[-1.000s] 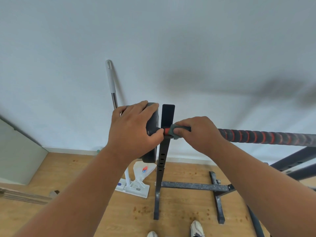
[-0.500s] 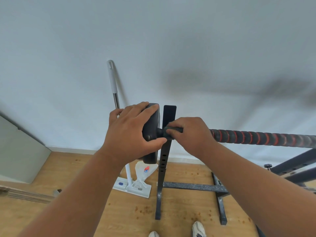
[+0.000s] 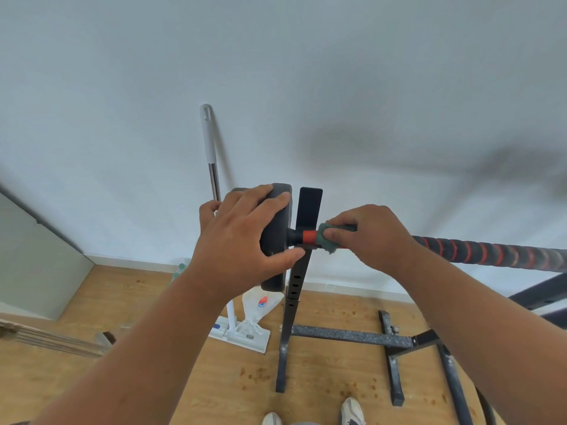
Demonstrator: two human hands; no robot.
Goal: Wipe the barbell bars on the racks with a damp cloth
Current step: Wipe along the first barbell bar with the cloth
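Barbell bar on its rack, a hand on each side of the upright

The rack upright [image 3: 299, 271] stands at centre; the weight plate [image 3: 274, 237] and left hand [image 3: 242, 240] lie at 9 o'clock of it, the cloth [image 3: 328, 237], right hand [image 3: 371, 237] and barbell bar [image 3: 491, 254] at 3 o'clock, and the mop [image 3: 211, 167] behind at 10 o'clock.

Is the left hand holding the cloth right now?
No, the green cloth is gripped by the right hand on the bar; the left hand grips the weight plate.

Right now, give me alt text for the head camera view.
A right hand grips a green cloth around a barbell bar beside the rack upright, while the left hand holds the dark weight plate. A mop leans on the wall.
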